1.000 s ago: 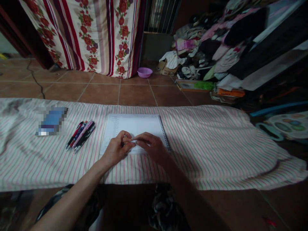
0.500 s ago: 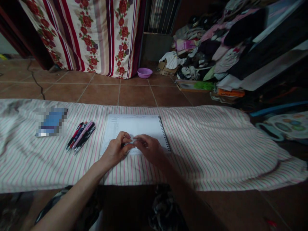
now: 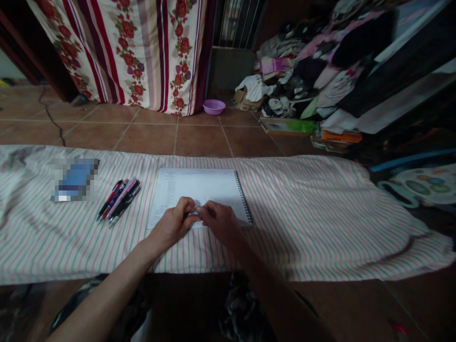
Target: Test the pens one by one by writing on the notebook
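Observation:
A white spiral notebook (image 3: 203,187) lies on the striped cloth, its black coil along the right side. Over its lower part, my left hand (image 3: 178,217) is closed, thumb and fingertips pinched. My right hand (image 3: 220,219) meets it there, fingers curled and tips together. Something small and pale seems to be between the fingertips of both hands, too small and hidden to name. Left of the notebook lies a bunch of several pens (image 3: 119,202), black, red and pink among them.
A blurred-out blue phone-like object (image 3: 75,180) lies at the left of the striped cloth (image 3: 306,213). Beyond, a purple basin (image 3: 214,107) stands on the tiled floor near a floral curtain (image 3: 156,57). Clothes are heaped at the back right, and a patterned chair (image 3: 423,185) stands at the right.
My right hand's fingers have closed in, and the fingertips of both hands are now nearer each other. The notebook and pens stay where they were.

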`<action>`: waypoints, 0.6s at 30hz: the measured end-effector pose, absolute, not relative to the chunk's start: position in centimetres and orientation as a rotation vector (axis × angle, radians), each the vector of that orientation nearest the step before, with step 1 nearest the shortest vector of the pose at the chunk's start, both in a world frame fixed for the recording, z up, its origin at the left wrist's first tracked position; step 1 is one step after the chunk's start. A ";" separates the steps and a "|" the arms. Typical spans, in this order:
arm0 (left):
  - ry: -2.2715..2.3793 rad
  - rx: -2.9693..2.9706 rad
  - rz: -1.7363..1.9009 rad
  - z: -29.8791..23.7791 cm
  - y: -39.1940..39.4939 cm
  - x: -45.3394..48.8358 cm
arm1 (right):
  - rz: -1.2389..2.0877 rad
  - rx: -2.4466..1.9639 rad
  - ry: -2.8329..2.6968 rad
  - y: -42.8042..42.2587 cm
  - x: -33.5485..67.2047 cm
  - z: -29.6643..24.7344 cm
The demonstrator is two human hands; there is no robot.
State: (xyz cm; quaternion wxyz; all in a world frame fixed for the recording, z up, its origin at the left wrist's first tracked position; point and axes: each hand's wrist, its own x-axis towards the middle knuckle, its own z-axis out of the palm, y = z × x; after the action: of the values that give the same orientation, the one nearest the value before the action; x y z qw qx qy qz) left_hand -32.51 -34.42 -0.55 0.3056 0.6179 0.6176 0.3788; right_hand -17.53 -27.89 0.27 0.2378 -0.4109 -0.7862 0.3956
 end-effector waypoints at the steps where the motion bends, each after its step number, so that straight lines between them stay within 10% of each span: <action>1: 1.647 1.647 1.001 -0.6 -34.4 -32.5 | 1.065 -1.145 -2.151 -28.0 -17.6 0.3; 18: 1.690 1.907 0.850 -1.1 -34.0 -33.1 | 1.806 -0.955 -1.553 -27.8 -18.2 -1.6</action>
State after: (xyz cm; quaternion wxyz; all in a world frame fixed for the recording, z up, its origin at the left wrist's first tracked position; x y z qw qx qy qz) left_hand -33.11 -34.01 -1.12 0.2257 0.6917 0.6128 0.3082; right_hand -18.21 -27.83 -1.57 0.2837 -0.3567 -0.5803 0.6749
